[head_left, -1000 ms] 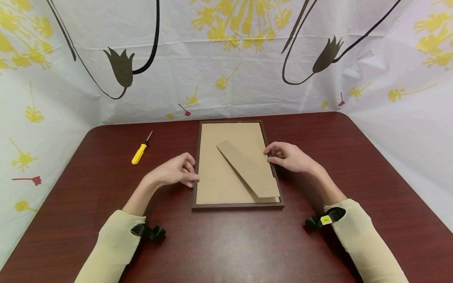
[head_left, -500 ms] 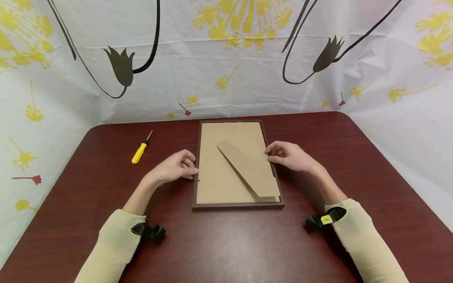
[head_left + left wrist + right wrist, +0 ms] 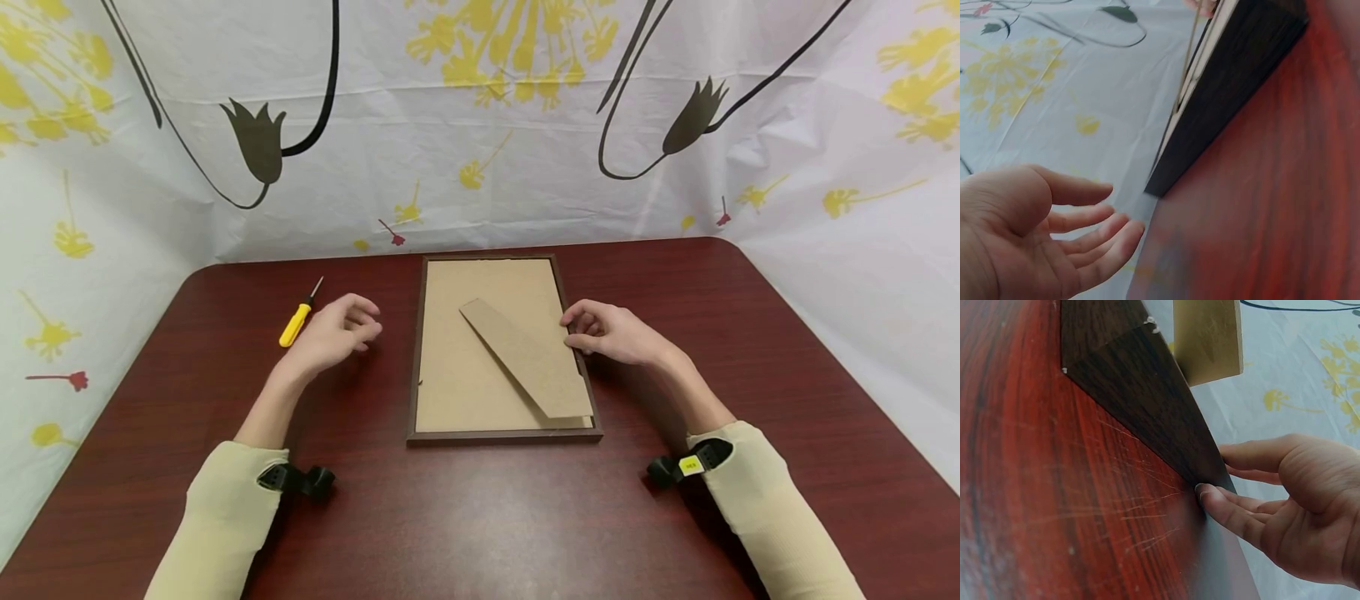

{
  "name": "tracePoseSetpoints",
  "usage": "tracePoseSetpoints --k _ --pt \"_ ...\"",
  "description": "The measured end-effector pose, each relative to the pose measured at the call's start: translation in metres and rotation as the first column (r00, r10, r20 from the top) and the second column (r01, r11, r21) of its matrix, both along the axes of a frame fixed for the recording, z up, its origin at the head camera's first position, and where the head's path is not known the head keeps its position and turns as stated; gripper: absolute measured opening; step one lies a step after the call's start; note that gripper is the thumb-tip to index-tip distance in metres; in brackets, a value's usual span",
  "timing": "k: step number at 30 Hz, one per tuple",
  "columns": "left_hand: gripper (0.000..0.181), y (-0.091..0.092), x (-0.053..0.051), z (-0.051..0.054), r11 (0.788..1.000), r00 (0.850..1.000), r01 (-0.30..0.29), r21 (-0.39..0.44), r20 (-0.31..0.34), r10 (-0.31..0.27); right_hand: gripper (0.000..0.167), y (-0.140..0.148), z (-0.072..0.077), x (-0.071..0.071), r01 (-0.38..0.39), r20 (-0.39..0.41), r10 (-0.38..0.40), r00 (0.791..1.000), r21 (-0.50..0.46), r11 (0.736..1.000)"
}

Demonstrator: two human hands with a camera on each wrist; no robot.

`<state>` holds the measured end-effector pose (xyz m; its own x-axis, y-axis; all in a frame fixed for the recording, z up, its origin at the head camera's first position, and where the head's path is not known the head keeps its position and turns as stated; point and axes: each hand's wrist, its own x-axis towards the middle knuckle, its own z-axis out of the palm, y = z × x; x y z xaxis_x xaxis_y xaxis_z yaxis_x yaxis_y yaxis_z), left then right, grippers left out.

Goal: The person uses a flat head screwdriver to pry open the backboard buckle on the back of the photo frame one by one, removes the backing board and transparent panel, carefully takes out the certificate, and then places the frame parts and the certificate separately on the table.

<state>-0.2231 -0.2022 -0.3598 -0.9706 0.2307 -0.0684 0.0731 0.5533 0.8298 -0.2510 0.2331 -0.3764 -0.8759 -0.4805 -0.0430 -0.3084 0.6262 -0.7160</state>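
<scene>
A dark brown picture frame [image 3: 505, 437] lies face down on the table, its tan backing board [image 3: 457, 350] showing. A cardboard easel leg [image 3: 525, 358] slants across that board, its wide end lifted slightly. My right hand [image 3: 611, 332] holds the frame's right side; in the right wrist view the thumb [image 3: 1254, 455] is at the upper edge, the fingertips [image 3: 1210, 497] against the outer side. My left hand [image 3: 333, 333], fingers loosely bent and holding nothing, hovers left of the frame, apart from it. Beside that hand lies a yellow-handled screwdriver [image 3: 296, 325], its shaft pointing away.
The reddish-brown wooden table [image 3: 480, 517] has rounded far corners. A white cloth [image 3: 495, 192] printed with yellow flowers hangs along the back and both sides, close behind the frame's far end.
My left hand has let go of the frame's left edge, after sliding a little up along it, and moved left toward the screwdriver. The right hand and the frame have stayed in place.
</scene>
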Motion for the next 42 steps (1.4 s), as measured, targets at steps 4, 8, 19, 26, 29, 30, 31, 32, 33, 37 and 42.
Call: tracePoseSetpoints --k 4,8,19,26,29,30,31,32,33,37,42 --pt "0.034 -0.016 -0.001 0.007 0.991 0.99 -0.125 -0.04 -0.076 0.121 0.029 0.001 0.0 0.0 -0.003 0.015 0.003 1.0 -0.009 1.0" --pt "0.03 -0.035 -0.003 0.008 0.96 0.951 -0.262 -0.094 -0.192 0.241 0.029 0.001 0.0 0.0 -0.004 0.018 0.005 1.0 -0.006 1.0" --pt "0.041 -0.084 -0.004 -0.008 0.87 0.884 -0.457 -0.187 -0.201 0.421 0.029 0.001 -0.001 -0.001 -0.004 0.027 0.004 1.0 -0.011 1.0" --pt "0.051 -0.099 -0.003 -0.018 0.884 0.909 -0.418 -0.209 -0.097 0.406 0.029 0.001 -0.001 0.0 0.0 0.03 0.001 1.0 -0.01 1.0" --pt "0.05 -0.098 -0.003 -0.02 0.896 0.922 -0.387 -0.218 -0.068 0.381 0.029 0.001 -0.001 0.0 0.002 0.034 -0.002 0.999 -0.013 1.0" --pt "0.049 -0.098 -0.004 -0.02 0.9 0.927 -0.375 -0.224 -0.064 0.37 0.029 0.001 -0.001 0.0 0.003 0.035 -0.003 0.999 -0.016 1.0" --pt "0.046 -0.097 -0.004 -0.02 0.901 0.93 -0.367 -0.23 -0.064 0.363 0.029 0.001 -0.001 0.0 0.004 0.037 -0.003 0.999 -0.018 1.0" --pt "0.044 -0.097 -0.005 -0.02 0.903 0.933 -0.359 -0.236 -0.063 0.354 0.029 0.001 -0.001 0.0 0.004 0.038 -0.003 0.999 -0.021 1.0" --pt "0.041 -0.096 -0.005 -0.02 0.905 0.936 -0.35 -0.241 -0.061 0.346 0.029 0.001 -0.001 0.0 0.004 0.039 -0.003 0.999 -0.021 1.0" --pt "0.036 -0.095 -0.007 -0.019 0.912 0.947 -0.316 -0.261 -0.032 0.319 0.029 0.0 0.0 0.0 0.006 0.045 -0.005 0.999 -0.026 1.0" --pt "0.036 -0.095 -0.008 -0.018 0.922 0.963 -0.253 -0.292 0.014 0.268 0.029 0.001 0.0 0.0 0.008 0.051 -0.006 0.999 -0.031 0.999"
